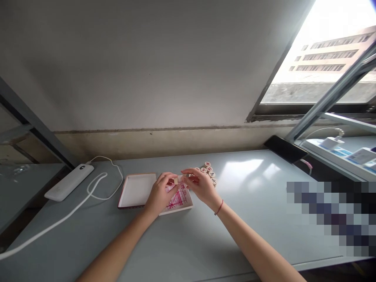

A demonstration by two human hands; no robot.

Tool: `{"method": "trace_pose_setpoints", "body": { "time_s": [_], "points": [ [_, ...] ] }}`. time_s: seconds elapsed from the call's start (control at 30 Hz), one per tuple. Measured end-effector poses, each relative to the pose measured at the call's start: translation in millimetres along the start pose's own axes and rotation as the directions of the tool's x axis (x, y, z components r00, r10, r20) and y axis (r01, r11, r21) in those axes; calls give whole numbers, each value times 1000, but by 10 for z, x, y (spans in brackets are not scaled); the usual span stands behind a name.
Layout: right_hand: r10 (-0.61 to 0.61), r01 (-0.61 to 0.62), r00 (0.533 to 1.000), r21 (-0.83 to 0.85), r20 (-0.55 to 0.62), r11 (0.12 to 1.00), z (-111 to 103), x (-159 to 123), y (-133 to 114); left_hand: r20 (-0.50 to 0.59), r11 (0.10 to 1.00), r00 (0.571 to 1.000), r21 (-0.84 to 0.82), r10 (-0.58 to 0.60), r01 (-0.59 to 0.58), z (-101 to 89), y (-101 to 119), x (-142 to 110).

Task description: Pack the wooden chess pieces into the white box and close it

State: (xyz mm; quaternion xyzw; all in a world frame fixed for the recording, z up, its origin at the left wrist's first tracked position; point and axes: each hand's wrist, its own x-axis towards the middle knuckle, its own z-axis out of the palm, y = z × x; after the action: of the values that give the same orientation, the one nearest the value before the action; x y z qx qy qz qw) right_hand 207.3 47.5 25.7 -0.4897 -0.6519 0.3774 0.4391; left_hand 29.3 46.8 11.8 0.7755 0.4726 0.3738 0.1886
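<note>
My left hand (161, 192) and my right hand (199, 186) meet above a white box base (179, 201) printed with a pink-red line pattern. A small cream piece (176, 181) stands edge-on between their fingertips, and both hands seem to pinch it. Round wooden Chinese chess pieces (208, 170) with red characters lie in a tight cluster just beyond my right hand, partly hidden by its fingers. To the left of my left hand lies a white box lid (136, 190) with a dark red rim.
The grey desk (252, 196) carries a white power bank (69, 182) with a looping white cable at left and a black phone (284, 149) at the back right. A power strip (331, 147) and a window are at right; a pixelated patch covers the lower right.
</note>
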Motion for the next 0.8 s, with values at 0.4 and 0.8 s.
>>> {"method": "trace_pose_setpoints", "body": {
  "time_s": [0.4,0.8],
  "points": [
    [-331,294,940,-298,-82,908,71,-54,119,91,876,996,481,-12,-33,71,25,67],
    [-321,318,946,-363,54,876,133,-100,182,189,833,982,541,8,-111,22,-2,108]
  ]
}}
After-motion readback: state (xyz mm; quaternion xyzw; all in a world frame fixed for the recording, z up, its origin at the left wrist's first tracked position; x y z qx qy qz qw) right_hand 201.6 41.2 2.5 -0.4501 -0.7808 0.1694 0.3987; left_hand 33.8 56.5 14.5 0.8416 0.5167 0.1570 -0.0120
